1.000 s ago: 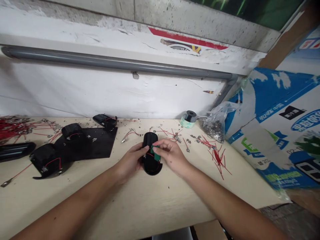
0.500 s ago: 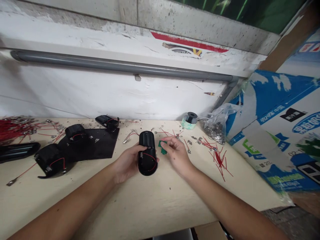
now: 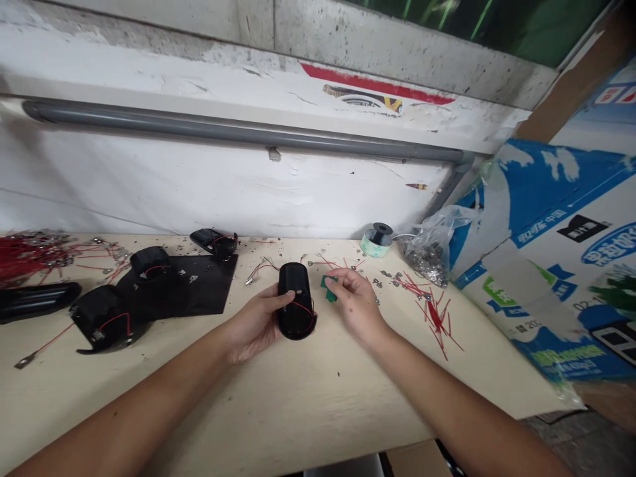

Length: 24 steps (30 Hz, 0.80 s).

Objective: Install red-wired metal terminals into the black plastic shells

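Note:
My left hand (image 3: 259,323) is closed round the side of a black plastic housing (image 3: 296,318), thumb on top. A thin red wire runs across the housing's lower half, and a small metal piece shows near its middle. Just to the right, my right hand (image 3: 355,301) pinches a small green piece (image 3: 329,289) between thumb and fingers, apart from the housing. What the green piece is, I cannot make out. Behind the housing lie short wires with a metal contact (image 3: 249,281) at one end.
On the left are several black housings (image 3: 102,318), a black mat (image 3: 203,285) and a pile of red wires (image 3: 30,255). To the right lie loose red wires (image 3: 437,318), a tape roll (image 3: 373,245), a bag of metal parts (image 3: 427,255) and a printed carton (image 3: 556,265).
The black housing has tilted in my left hand, so it looks shorter. My right hand has drawn slightly away to the right with the green piece.

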Motion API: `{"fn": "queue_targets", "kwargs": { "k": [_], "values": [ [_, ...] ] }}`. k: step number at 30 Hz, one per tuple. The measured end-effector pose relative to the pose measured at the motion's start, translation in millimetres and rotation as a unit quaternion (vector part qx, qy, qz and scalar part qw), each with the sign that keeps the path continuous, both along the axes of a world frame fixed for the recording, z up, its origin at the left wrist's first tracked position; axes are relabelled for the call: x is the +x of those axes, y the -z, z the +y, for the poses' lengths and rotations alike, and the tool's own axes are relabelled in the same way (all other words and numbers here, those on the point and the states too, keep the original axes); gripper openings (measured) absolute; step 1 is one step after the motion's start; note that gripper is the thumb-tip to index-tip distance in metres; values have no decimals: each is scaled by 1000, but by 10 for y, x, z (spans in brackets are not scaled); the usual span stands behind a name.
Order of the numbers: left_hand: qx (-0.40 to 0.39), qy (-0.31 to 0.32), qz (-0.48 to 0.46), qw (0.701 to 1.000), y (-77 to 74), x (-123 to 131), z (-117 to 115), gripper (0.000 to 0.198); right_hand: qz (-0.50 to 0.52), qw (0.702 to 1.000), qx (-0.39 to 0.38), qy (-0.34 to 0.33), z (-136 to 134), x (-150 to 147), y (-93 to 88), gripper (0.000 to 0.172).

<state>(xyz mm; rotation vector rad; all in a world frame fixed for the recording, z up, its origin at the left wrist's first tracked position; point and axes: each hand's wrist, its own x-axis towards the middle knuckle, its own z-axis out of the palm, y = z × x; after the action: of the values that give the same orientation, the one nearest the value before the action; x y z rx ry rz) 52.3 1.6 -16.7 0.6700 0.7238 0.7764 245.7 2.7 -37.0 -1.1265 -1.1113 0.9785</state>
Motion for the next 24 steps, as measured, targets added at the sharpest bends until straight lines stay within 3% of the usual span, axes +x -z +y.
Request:
{"fn": "queue_targets", "kwargs": {
  "k": [4,9,12,15,17,19,24],
  "values": [
    [17,-26,4,1000,-27,0,8,36,24,1000,-12,-6,37,44,21,33],
    [62,-86,38,994,-45,-35,58,43,68,997,-13,-25,133,180,39,30],
    [114,-105,116,981,-25,-65,97,45,-121,993,16,-3,172,321,-4,21],
    [186,-85,236,950,18,-87,123,40,-407,912,4,55,168,436,-77,17],
    [238,-76,313,916,55,-97,132,39,-523,847,-34,87,156,471,-109,17],
    [279,-89,371,881,94,-107,140,44,-581,806,-55,96,148,479,-118,21],
    [339,-113,447,820,162,-156,190,53,-638,762,-62,92,161,504,-100,33]
  ]
}}
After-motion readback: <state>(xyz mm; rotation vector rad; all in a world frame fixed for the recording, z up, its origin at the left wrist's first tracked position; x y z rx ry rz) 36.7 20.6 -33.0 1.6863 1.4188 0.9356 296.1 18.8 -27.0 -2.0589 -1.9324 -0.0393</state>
